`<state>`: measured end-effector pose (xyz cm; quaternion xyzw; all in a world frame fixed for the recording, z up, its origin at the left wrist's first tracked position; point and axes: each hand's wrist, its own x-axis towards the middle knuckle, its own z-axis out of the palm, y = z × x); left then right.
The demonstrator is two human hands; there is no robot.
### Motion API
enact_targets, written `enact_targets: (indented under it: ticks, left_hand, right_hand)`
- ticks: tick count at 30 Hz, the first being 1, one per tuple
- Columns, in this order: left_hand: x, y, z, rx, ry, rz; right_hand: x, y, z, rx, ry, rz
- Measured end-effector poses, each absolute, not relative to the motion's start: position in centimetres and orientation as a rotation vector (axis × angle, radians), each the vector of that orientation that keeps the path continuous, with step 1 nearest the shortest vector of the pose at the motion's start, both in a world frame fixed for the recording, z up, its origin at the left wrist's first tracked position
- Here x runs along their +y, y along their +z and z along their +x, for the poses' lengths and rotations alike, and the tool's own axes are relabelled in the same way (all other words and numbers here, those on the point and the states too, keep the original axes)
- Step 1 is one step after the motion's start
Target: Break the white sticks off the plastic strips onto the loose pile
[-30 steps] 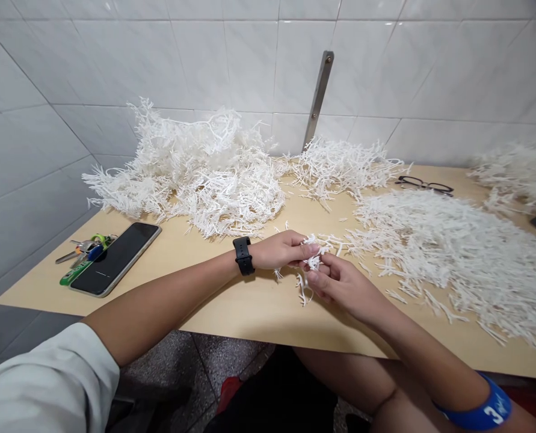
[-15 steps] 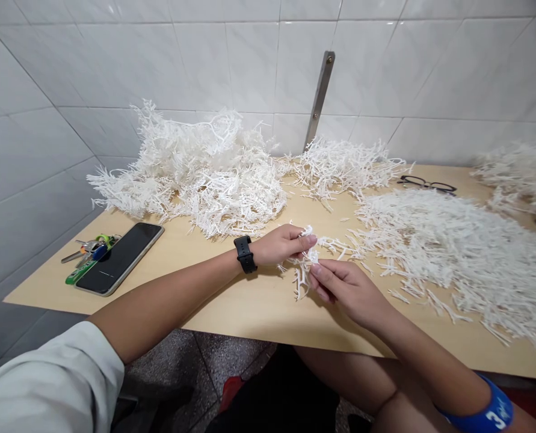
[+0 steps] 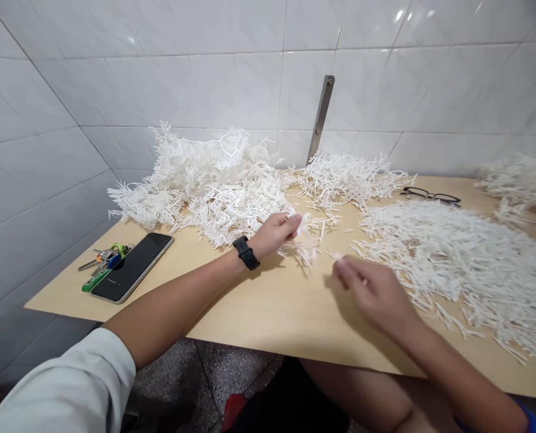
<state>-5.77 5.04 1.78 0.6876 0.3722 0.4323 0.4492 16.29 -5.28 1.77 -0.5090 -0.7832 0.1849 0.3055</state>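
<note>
My left hand [image 3: 277,233] is closed on a cluster of white branching pieces [image 3: 307,249], which hangs below and to the right of its fingers. To the right, apart from it, my right hand [image 3: 369,288] is pinched and blurred by motion; a small white bit shows at its fingertips, too smeared to identify. Behind my left hand is a tall tangled white heap [image 3: 213,180]. A smaller heap of white branching pieces [image 3: 346,177] sits near the wall. Beside my right hand spreads a wide flat pile of loose white pieces [image 3: 457,258].
At the left of the wooden table [image 3: 258,313] lie a phone [image 3: 135,267] and keys [image 3: 103,257]. Eyeglasses [image 3: 431,195] rest behind the flat pile. A metal bar [image 3: 320,117] stands against the tiled wall. Another white heap [image 3: 524,183] is at the far right.
My right hand has pulled away from the cluster, to the right and slightly down. My left hand still holds the cluster. The camera view has tilted up slightly.
</note>
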Motion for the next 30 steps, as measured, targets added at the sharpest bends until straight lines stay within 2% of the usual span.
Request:
enact_targets:
  ticks: [6, 12, 17, 23, 28, 30]
  left_hand:
    - [3.8, 1.9, -5.3, 0.862, 1.008, 1.673]
    - [3.1, 1.9, -5.1, 0.843, 0.924, 1.738]
    - [2.5, 2.1, -4.6, 0.823, 0.866, 1.778]
    - [2.6, 1.4, -4.5, 0.780, 0.761, 1.735]
    - [2.1, 1.0, -4.0, 0.727, 0.671, 1.738]
    - [1.8, 1.1, -3.9, 0.690, 0.623, 1.760]
  right_hand:
    - [-1.3, 3.0, 22.7, -1.950, 0.138, -2.053]
    - [-1.1, 3.5, 24.1, -1.877, -0.031, -2.382]
    - [-0.4, 2.3, 25.0, -1.885, 0.108, -2.282]
    - [-1.4, 2.7, 24.1, -1.866, 0.049, -2.152]
    - [-3.2, 3.1, 18.5, -2.027, 0.640, -1.556]
    - [-3.8, 2.8, 16.5, -2.110, 0.739, -1.400]
